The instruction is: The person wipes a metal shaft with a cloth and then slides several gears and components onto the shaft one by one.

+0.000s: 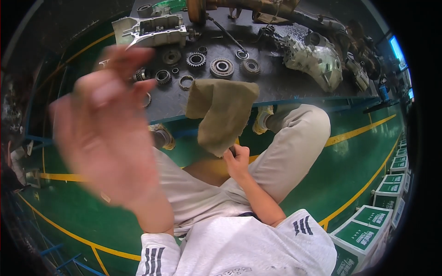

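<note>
My left hand (108,124) is raised close to the camera on the left, smeared by motion. Its fingers are bent and stand apart, with nothing seen between them. Low between my knees, my right hand (237,162) is closed at the lower tip of a brown-olive cloth (223,110). From there the cloth spreads up to the workbench's front edge, its top folded over. Past the cloth, on the dark workbench (276,89), lie a toothed gear (196,60), a large bearing-like ring (222,67), another gear (250,67) and a thin ring (186,82).
An open metal housing (159,31) stands at the back left of the bench, a cast gearbox casing (317,62) at the right. A long rusty axle (294,17) crosses the back. Green-and-white boxes (363,227) line the right side of the green floor.
</note>
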Available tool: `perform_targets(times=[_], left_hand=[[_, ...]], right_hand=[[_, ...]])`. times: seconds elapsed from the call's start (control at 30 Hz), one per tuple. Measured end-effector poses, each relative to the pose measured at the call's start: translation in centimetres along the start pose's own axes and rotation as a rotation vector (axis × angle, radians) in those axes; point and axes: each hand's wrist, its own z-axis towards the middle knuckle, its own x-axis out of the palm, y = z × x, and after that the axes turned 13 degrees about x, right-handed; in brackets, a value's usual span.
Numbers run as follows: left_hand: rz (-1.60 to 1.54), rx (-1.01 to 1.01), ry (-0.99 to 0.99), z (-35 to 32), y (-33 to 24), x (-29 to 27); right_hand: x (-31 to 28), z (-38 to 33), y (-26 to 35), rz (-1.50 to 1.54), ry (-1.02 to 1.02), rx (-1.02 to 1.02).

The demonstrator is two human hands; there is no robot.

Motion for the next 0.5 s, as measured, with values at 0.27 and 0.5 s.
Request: perform_targets(times=[0.27,0.5], left_hand=[[0.716,-0.078,0.213,-0.5,9.0,0.6],[1.145,0.275,0.778,6.5,11.6,-3.3]], right_hand=[[-4.0,0.6,9.0,-0.420,-0.046,-0.097],[-9.1,8.6,18.1,-0.755,0.083,-0.215]])
